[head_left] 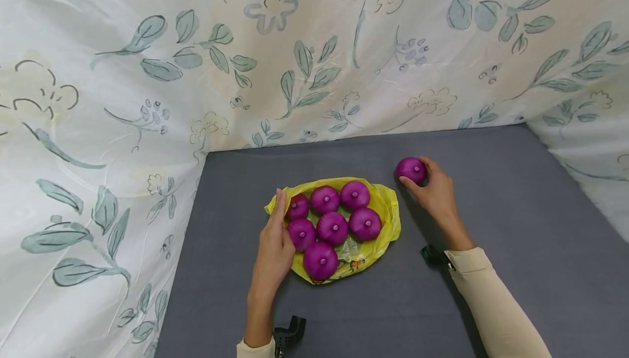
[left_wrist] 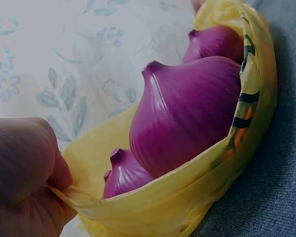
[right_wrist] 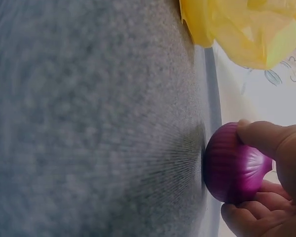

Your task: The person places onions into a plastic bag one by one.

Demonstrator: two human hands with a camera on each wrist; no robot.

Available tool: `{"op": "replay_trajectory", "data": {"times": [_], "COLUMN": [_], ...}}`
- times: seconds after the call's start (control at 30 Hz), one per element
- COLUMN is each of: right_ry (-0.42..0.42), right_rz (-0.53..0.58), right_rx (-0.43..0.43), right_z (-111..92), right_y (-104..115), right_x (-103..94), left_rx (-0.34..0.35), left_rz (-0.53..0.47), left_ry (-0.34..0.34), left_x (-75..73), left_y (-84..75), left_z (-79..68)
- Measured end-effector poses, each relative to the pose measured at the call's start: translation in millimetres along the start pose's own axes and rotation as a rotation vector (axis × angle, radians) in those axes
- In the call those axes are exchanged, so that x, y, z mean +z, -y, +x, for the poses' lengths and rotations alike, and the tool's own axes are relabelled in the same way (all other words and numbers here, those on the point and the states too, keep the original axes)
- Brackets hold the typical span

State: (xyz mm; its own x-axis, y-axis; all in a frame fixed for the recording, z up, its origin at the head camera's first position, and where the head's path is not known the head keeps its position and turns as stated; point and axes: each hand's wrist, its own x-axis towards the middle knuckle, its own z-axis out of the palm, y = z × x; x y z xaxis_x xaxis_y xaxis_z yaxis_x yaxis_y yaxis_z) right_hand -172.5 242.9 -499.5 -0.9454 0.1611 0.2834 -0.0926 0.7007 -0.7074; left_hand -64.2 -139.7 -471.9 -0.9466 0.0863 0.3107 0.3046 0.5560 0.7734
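Several purple onions (head_left: 332, 228) sit with their tips up inside a yellow plastic bag (head_left: 390, 213), its rim spread wide on the grey cloth. At the bag's left side, my left hand (head_left: 276, 249) pinches the rim between thumb and fingers; the left wrist view shows the yellow film (left_wrist: 84, 200) caught in that grip. Off the bag's right end, my right hand (head_left: 439, 194) holds a single onion (head_left: 410, 169) between thumb and fingers. In the right wrist view this onion (right_wrist: 232, 165) is right at the cloth surface, tip away from it.
A dark grey cloth (head_left: 530, 227) covers the table under the bag. Behind it and along both sides hangs a pale curtain (head_left: 314, 47) printed with leaves and flowers. Black straps with camera mounts (head_left: 290, 332) are on both wrists.
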Motion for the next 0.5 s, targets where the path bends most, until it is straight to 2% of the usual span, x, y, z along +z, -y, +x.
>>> {"op": "replay_trajectory", "data": {"times": [0.27,0.5], "right_ry": [0.016,0.010], "right_rz": [0.010,0.055], "right_rx": [0.008,0.034], "right_z": [0.8,0.3], "right_y": [-2.6,9.8], "right_x": [-1.5,-11.6], "left_rx": [0.012,0.055], "left_rz": [0.002,0.016], "left_ry": [0.002,-0.009], "left_x": [2.1,3.6], "left_y": [-0.7,-2.1], "left_z": [0.1,2.7]}}
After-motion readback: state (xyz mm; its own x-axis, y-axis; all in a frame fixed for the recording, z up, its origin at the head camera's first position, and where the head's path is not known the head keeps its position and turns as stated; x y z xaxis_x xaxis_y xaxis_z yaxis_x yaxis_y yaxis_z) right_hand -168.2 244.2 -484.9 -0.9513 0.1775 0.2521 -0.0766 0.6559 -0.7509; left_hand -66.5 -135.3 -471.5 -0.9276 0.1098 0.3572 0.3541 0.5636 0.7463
